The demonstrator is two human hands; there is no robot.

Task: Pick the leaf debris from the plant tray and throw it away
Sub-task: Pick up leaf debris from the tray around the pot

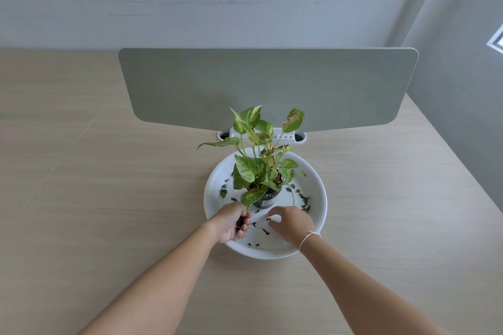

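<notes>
A tabletop (109,198) is carrying a white tray (318,215) holding a potted plant (261,171). Leaf debris (304,200) is lying scattered in the tray. The left hand (231,223) is cupping gathered bits, grip pressed together; the right hand (292,221) is pinching a scrap. Collecting is underway; many bits remain before discarding.

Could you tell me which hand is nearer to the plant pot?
Left. The left hand sits just below-left of the pot, under a drooping leaf; the right hand is lower right, slightly farther.
</notes>
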